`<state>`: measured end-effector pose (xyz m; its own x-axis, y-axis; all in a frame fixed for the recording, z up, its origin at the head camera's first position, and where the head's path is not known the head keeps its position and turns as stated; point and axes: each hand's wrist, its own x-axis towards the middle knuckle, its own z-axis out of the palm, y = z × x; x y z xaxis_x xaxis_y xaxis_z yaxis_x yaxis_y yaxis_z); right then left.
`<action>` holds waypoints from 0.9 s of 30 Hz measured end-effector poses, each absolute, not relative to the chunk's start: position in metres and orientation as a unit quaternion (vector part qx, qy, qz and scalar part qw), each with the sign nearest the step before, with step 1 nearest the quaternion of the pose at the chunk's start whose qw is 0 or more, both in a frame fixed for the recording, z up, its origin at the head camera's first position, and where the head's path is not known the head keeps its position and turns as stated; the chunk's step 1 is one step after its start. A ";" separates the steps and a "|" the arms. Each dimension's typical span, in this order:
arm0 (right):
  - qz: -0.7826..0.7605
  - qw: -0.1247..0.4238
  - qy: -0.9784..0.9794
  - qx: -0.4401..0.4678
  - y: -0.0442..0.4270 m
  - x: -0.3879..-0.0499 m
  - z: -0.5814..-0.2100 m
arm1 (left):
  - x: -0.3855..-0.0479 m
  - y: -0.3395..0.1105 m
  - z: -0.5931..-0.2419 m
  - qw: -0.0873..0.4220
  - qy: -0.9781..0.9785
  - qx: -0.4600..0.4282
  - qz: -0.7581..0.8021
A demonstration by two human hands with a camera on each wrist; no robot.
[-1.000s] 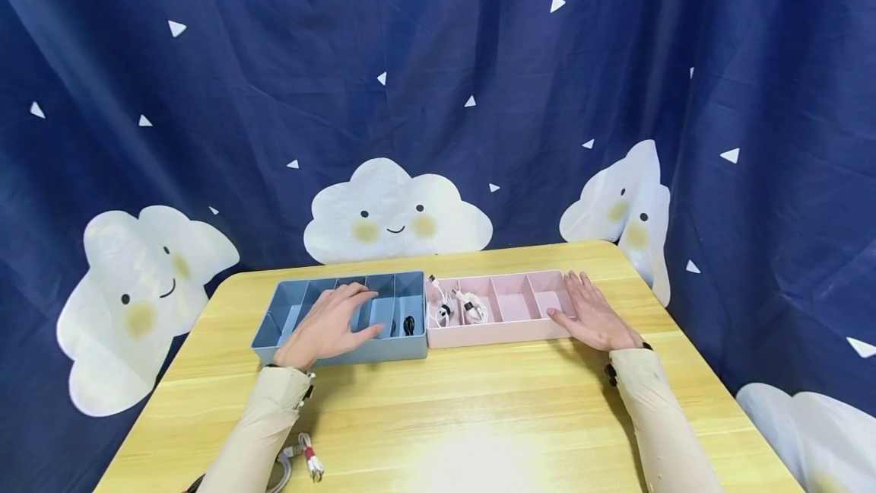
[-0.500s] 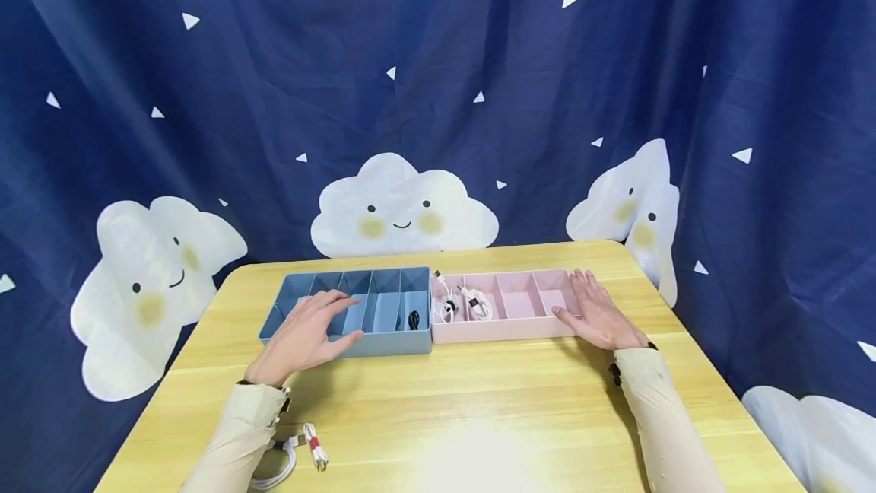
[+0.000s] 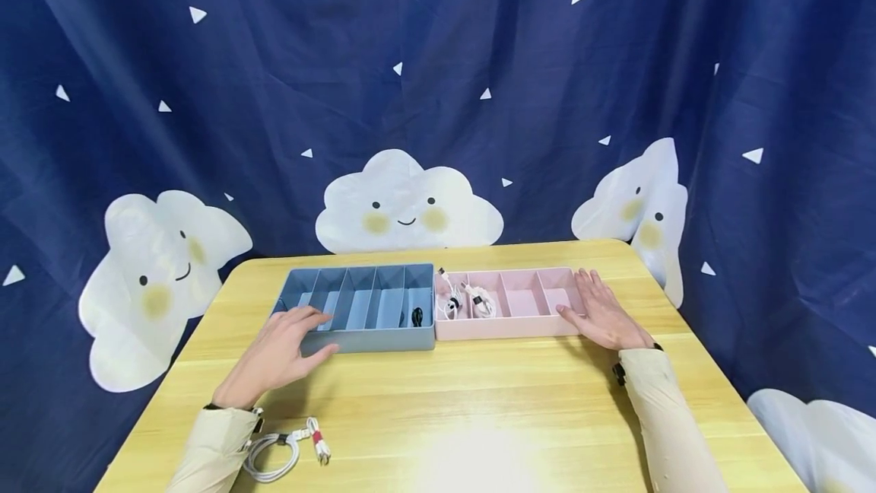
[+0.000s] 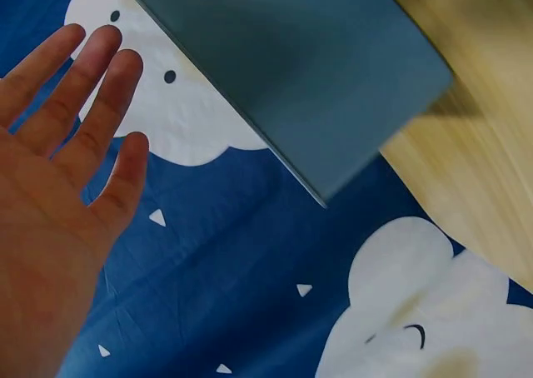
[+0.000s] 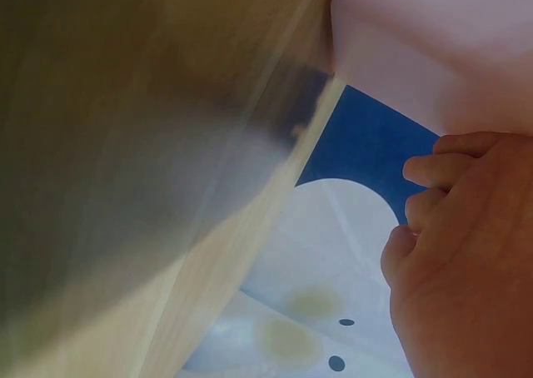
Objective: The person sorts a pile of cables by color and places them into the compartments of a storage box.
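A blue divided box (image 3: 369, 340) and a pink divided box (image 3: 509, 328) stand end to end across the table. My left hand (image 3: 274, 352) hovers at the near left part of the blue box, fingers spread and nothing in them. In the left wrist view, that hand (image 4: 71, 174) shows a bare palm beside the box's wall. My right hand (image 3: 605, 318) rests against the right end of the pink box with straight fingers. A black cable (image 3: 417, 316) lies in the blue box's rightmost compartment. White cables (image 3: 483, 304) fill the pink box's two left compartments.
Near my left wrist, a coiled white cable (image 3: 301, 434) and a small white cable bundle with a red tie (image 3: 318, 440) lie on the wooden table (image 3: 411, 402). A dark blue curtain (image 3: 438, 36) with clouds hangs behind the table.
My left hand has drawn back toward the left and nearer to me from over the blue box, uncovering more compartments and the coiled white cable. The right hand keeps its place at the pink box.
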<state>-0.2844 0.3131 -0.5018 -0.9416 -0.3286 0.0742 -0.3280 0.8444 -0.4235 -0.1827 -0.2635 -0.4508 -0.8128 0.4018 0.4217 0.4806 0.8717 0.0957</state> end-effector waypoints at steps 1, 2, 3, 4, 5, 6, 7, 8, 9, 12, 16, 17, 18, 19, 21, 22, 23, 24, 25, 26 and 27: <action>-0.220 0.000 0.960 -0.171 0.313 -0.284 -0.502 | -0.180 -0.266 -0.452 0.200 -0.947 -0.233 -0.098; -0.220 0.001 0.960 -0.171 0.312 -0.284 -0.501 | -0.178 -0.268 -0.453 0.202 -0.946 -0.233 -0.096; -0.218 0.001 0.961 -0.171 0.312 -0.283 -0.501 | -0.176 -0.270 -0.453 0.202 -0.947 -0.233 -0.094; -0.217 0.002 0.961 -0.172 0.312 -0.283 -0.501 | -0.173 -0.271 -0.454 0.200 -0.948 -0.231 -0.093; -0.217 0.002 0.961 -0.173 0.312 -0.283 -0.500 | -0.171 -0.273 -0.454 0.196 -0.949 -0.228 -0.093; -0.216 0.003 0.961 -0.172 0.312 -0.283 -0.500 | -0.168 -0.274 -0.454 0.190 -0.952 -0.223 -0.092; -0.216 0.004 0.961 -0.172 0.312 -0.283 -0.499 | -0.166 -0.274 -0.454 0.183 -0.954 -0.219 -0.092; -0.217 0.006 0.961 -0.171 0.313 -0.283 -0.499 | -0.163 -0.275 -0.453 0.173 -0.957 -0.214 -0.092; -0.219 0.008 0.961 -0.171 0.313 -0.283 -0.499 | -0.161 -0.276 -0.453 0.164 -0.960 -0.209 -0.091; -0.225 0.013 0.959 -0.169 0.314 -0.284 -0.498 | -0.153 -0.277 -0.453 0.140 -0.966 -0.199 -0.090; -0.223 0.013 0.960 -0.170 0.315 -0.284 -0.497 | -0.141 -0.277 -0.458 0.125 -0.969 -0.194 -0.089; -0.223 0.012 0.960 -0.170 0.314 -0.283 -0.497 | -0.138 -0.277 -0.460 0.122 -0.970 -0.193 -0.087; -0.222 0.010 0.960 -0.172 0.314 -0.283 -0.497 | -0.135 -0.277 -0.462 0.121 -0.970 -0.193 -0.087; -0.222 0.010 0.960 -0.172 0.314 -0.283 -0.497 | -0.133 -0.277 -0.463 0.121 -0.970 -0.193 -0.087; -0.223 0.008 0.959 -0.174 0.313 -0.283 -0.497 | -0.127 -0.277 -0.467 0.122 -0.969 -0.194 -0.087; -0.223 0.008 0.959 -0.174 0.313 -0.283 -0.497 | -0.126 -0.276 -0.469 0.124 -0.969 -0.197 -0.087; -0.222 0.008 0.959 -0.173 0.313 -0.283 -0.497 | -0.124 -0.276 -0.470 0.124 -0.968 -0.199 -0.087; -0.223 0.009 0.960 -0.172 0.313 -0.283 -0.497 | -0.122 -0.276 -0.472 0.124 -0.968 -0.201 -0.087; -0.223 0.011 0.959 -0.172 0.313 -0.283 -0.497 | -0.120 -0.276 -0.473 0.123 -0.968 -0.202 -0.085; -0.223 0.012 0.960 -0.172 0.313 -0.284 -0.498 | -0.118 -0.276 -0.474 0.120 -0.969 -0.201 -0.083; -0.222 0.013 0.960 -0.172 0.314 -0.284 -0.498 | -0.117 -0.275 -0.475 0.118 -0.969 -0.201 -0.079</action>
<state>-0.2838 0.3135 -0.4978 -0.9408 -0.3348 0.0520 -0.3236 0.8423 -0.4310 -0.1167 -0.2755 -0.4750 -0.8914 0.3708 0.2607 0.4080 0.9069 0.1053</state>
